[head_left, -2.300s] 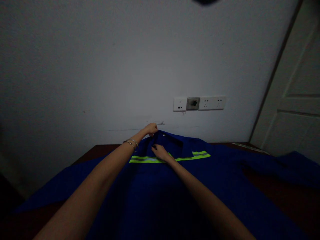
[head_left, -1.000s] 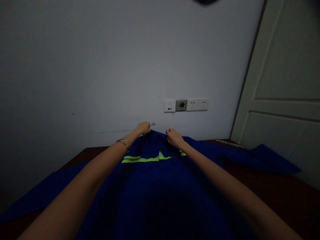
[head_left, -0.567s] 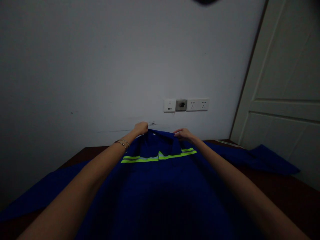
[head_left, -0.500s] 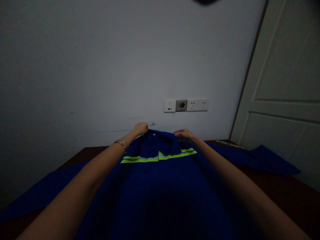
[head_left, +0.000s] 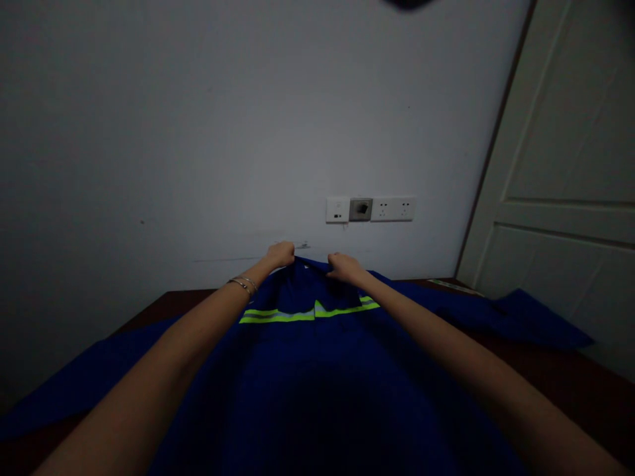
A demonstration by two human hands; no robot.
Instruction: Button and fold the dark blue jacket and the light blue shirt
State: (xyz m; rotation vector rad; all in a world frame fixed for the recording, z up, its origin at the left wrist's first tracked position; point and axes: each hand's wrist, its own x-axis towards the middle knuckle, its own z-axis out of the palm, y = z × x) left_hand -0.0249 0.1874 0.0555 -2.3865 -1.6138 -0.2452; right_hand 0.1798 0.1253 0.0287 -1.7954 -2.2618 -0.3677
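A blue work jacket (head_left: 307, 357) lies spread out in front of me, its sleeves reaching to both sides. A yellow-green reflective band (head_left: 278, 317) crosses its chest, just below the collar (head_left: 307, 291). My left hand (head_left: 281, 254) is closed on the left part of the collar's upper edge and holds it raised. Further right along the same edge, my right hand (head_left: 343, 267) pinches the collar between thumb and fingers. Bracelets (head_left: 244, 285) circle my left wrist. Deep shadow hides the lower part of the jacket.
The jacket rests on a dark red surface (head_left: 163, 305) that meets a pale wall (head_left: 223, 145). Sockets and switch plates (head_left: 391, 209) sit on the wall beyond my hands. A panelled door (head_left: 560, 218) stands at the right.
My right hand has moved left along the collar, closer to my left hand, and its fingers have closed on the edge. My left hand has stayed in place.
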